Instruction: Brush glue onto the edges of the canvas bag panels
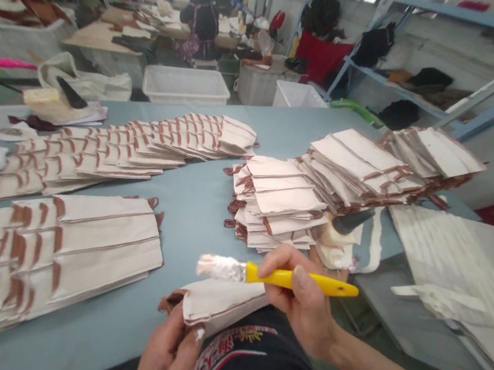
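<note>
My right hand point(303, 298) is closed round the yellow handle of a brush point(280, 274) whose white, glue-caked bristles point left. My left hand point(172, 359) pinches the edge of a cream piece with a brown strip point(220, 299), held over my lap at the table's front edge. The bristles hover just above that piece. A pile of the same cream pieces point(276, 205) lies on the blue table point(196, 209) right behind my hands.
Fanned rows of cream pieces point(121, 152) cover the left and far side, another stack point(66, 249) at the near left, more point(388, 161) at the right. A second brush point(353, 221) rests in a pot. White bins point(185, 84), shelves and a seated person point(203, 16) lie beyond.
</note>
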A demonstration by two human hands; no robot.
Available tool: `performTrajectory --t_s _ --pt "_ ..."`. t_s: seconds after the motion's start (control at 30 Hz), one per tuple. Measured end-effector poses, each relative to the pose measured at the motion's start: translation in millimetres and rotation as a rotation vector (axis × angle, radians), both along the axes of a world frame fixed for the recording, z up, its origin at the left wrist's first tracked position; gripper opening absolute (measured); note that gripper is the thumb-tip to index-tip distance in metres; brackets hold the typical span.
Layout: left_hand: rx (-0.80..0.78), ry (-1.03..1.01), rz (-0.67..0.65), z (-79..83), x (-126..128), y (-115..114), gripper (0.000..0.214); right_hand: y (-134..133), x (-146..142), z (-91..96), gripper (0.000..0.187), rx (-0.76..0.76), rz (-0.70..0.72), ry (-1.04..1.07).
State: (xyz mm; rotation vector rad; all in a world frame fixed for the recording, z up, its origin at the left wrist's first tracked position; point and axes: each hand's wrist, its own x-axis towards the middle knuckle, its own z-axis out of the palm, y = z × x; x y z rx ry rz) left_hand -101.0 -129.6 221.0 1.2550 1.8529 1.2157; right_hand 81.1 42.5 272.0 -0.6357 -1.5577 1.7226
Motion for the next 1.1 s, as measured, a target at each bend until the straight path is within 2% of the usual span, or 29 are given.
performTrajectory --t_s 0.1,0.27,0.5,0.7,0.9,1.03,1.1 --pt "-0.01 0.136 -0.003 -7.3 0 -8 0.038 -9 -13 2.7 0.06 -0.106 -0.063 -0.022" --pt "0.125 0.303 0.056 -14.0 1 -17 0.029 -17 -31 4.4 0.054 -0.252 -0.218 -0.097" --pt "0.292 0.472 0.002 -15.4 -9 -18 0.028 -24 -44 -3.4 0.054 -0.298 -0.185 -0.077" --pt "0.36 0.605 0.001 -24.1 -18 -24 0.033 -31 -41 11.5 0.056 -0.38 0.004 -0.136" --pt "0.354 0.59 0.015 -19.3 -14 -18 0.029 -22 -43 11.9 0.055 -0.293 -0.144 -0.107" --pt "0.403 0.58 0.047 -17.1 -12 -13 0.029 -29 -41 8.0 0.056 -0.298 -0.047 -0.126" --pt "0.401 0.55 0.066 -14.3 -11 -9 0.032 -31 -38 8.4 0.056 -0.292 -0.043 -0.144"
